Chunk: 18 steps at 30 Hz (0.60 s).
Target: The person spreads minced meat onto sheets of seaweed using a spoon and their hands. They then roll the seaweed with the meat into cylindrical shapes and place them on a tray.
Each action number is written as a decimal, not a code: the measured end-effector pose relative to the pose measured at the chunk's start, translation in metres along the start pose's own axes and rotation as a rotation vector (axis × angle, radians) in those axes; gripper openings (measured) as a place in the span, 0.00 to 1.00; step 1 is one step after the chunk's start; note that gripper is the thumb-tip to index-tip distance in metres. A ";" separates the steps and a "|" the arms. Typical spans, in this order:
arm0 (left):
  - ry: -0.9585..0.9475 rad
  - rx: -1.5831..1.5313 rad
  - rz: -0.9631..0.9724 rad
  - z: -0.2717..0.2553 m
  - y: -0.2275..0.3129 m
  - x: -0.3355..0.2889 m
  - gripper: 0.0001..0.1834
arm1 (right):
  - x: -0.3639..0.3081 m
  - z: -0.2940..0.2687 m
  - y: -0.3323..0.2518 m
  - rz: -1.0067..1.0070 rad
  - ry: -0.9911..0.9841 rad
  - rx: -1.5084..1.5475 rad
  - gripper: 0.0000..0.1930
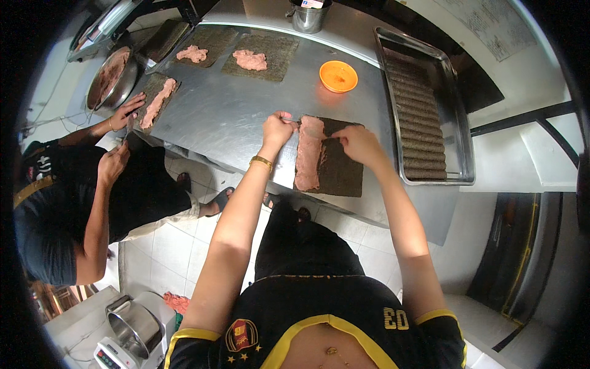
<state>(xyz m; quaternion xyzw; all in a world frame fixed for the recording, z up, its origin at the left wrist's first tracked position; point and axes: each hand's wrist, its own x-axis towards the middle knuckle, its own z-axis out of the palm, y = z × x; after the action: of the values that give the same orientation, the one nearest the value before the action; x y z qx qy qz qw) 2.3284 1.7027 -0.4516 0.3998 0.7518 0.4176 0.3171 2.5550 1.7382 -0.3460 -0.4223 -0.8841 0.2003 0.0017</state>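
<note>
A dark seaweed sheet (344, 169) lies on the steel table before me, with a long strip of pink minced paste (308, 160) along its left side. My left hand (279, 131) is closed at the strip's upper left edge; a thin greyish edge shows by its fingers, too small to name. Across the strip, my right hand (359, 144) has its fingers curled, with the fingertips at the paste's right edge. Whatever they pinch is hidden. Beyond my hands stands an orange bowl (338, 76) with a little liquid in it.
On the right, a metal tray (470, 172) holds several dark rolls (421, 117). Two seaweed sheets (276, 46) with paste lumps lie at the back. At left, a co-worker's hands (120, 138) work beside another paste-topped sheet (175, 92) and a steel bowl (130, 77). A metal bucket (308, 19) stands behind.
</note>
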 end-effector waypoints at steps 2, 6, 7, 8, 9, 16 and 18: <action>-0.004 0.031 0.001 0.000 -0.002 0.001 0.17 | -0.010 0.007 -0.005 -0.032 -0.029 -0.008 0.15; -0.103 0.014 0.005 -0.004 -0.001 -0.003 0.18 | -0.039 0.018 -0.012 -0.103 -0.032 0.016 0.14; -0.153 -0.031 -0.039 -0.006 0.000 -0.005 0.18 | -0.045 0.020 -0.015 -0.113 -0.046 0.012 0.14; -0.208 -0.078 -0.095 -0.008 0.002 -0.008 0.18 | -0.050 0.021 -0.018 -0.121 -0.058 0.010 0.14; -0.247 -0.126 -0.119 -0.010 0.004 -0.012 0.17 | -0.055 0.021 -0.022 -0.113 -0.083 -0.003 0.14; -0.501 -0.226 -0.251 -0.039 0.010 -0.054 0.14 | -0.085 -0.002 -0.033 -0.197 -0.184 0.018 0.13; -0.536 -0.250 -0.282 -0.046 0.010 -0.067 0.15 | -0.087 -0.007 -0.030 -0.230 -0.126 0.053 0.14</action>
<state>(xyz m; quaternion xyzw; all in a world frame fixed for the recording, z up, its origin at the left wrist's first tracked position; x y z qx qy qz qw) 2.3270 1.6307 -0.4128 0.3455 0.6324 0.3383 0.6052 2.5899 1.6591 -0.3150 -0.3046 -0.9193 0.2483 -0.0195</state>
